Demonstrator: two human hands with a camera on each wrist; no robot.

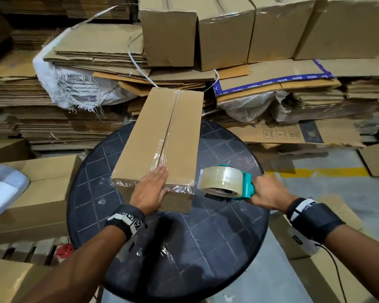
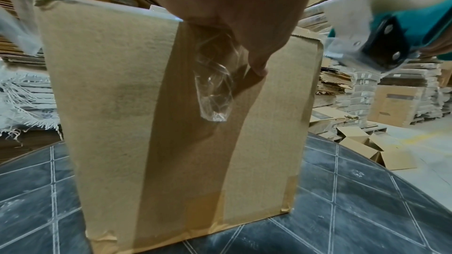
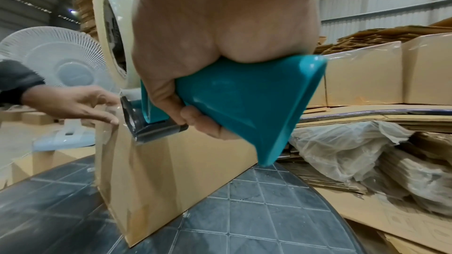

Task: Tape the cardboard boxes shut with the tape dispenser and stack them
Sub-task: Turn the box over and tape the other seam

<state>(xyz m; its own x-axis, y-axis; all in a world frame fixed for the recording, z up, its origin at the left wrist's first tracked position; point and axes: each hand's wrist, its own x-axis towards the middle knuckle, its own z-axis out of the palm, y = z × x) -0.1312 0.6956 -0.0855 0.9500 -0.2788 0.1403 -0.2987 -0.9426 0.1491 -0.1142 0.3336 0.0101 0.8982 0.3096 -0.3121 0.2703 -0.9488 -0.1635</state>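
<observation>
Table: round dark table (image 1: 217, 248) with a pale grid pattern on top; the box you work on sits on it.
Taped stack: four sealed cardboard boxes (image 1: 225, 29) side by side at the back, on piles of flattened cardboard (image 1: 101, 47).
Box: long cardboard box (image 1: 153, 136) lies flat on the table, long axis running away from you and tilted a little right; the far end overhangs the table rim, the near end faces you.
Box look: plain brown, two top flaps meeting in a lengthwise centre seam; clear tape (image 1: 162, 149) shows on the near part of the seam and at the far end, wrinkled over the near top edge. Left wrist view shows a crumpled loose tail of tape (image 2: 215, 92) hanging on the near end face.
Fan: white fan (image 3: 56, 59) off to your left, behind the box in the right wrist view.
Dispenser: teal tape dispenser (image 1: 225, 182) with a roll of clear tape, just right of the box's near corner, blade end pointing at the box; whether it touches the box, can't tell.
Left hand: your left hand (image 1: 150, 189) lies flat on the near end of the box top, fingers straight and together, pressing over the seam; thumb hangs down the end face.
Right hand: your right hand (image 1: 269, 191) is wrapped round the dispenser handle, fingers curled tight.
</observation>
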